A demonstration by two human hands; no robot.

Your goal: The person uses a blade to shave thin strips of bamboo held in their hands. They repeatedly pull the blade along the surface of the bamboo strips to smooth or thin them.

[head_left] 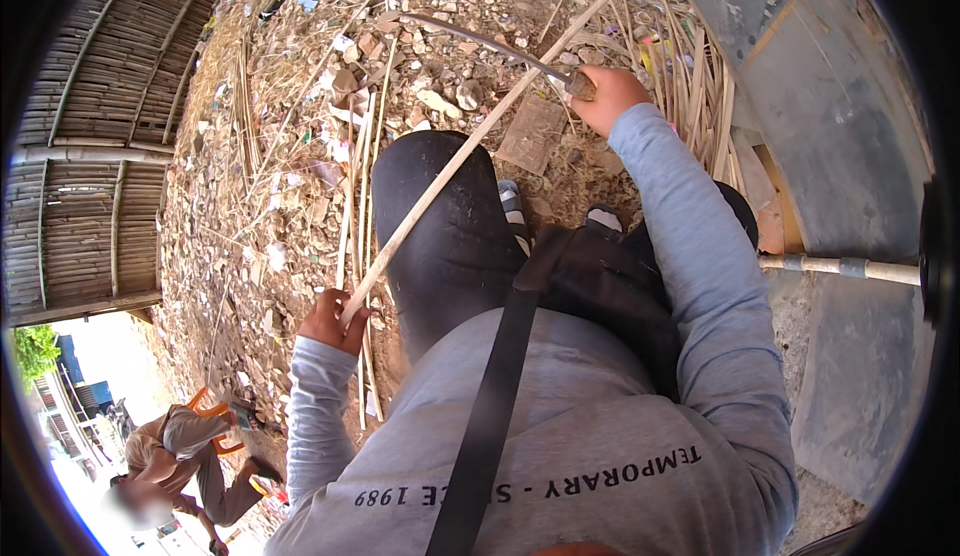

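Observation:
A long, pale bamboo strip [430,196] slants across my raised thigh, from low on the left up to the far right. Its near end is pinched between the thumb and fingers of my left hand [330,323]. My right hand [612,99] is closed around the short handle of a knife [490,44]. The knife's long, dark, slightly curved blade points left, and it crosses the strip close to the handle. Whether the blade touches or cuts into the strip, I cannot tell.
More split strips [690,86] lie in a pile beyond my right hand, others [365,176] beside my left leg. A flat tile [533,134] rests on rubble-strewn ground. Grey sheets [840,106] and a pole [850,268] stand right; a bamboo wall [95,76] left. A seated person [195,446] is lower left.

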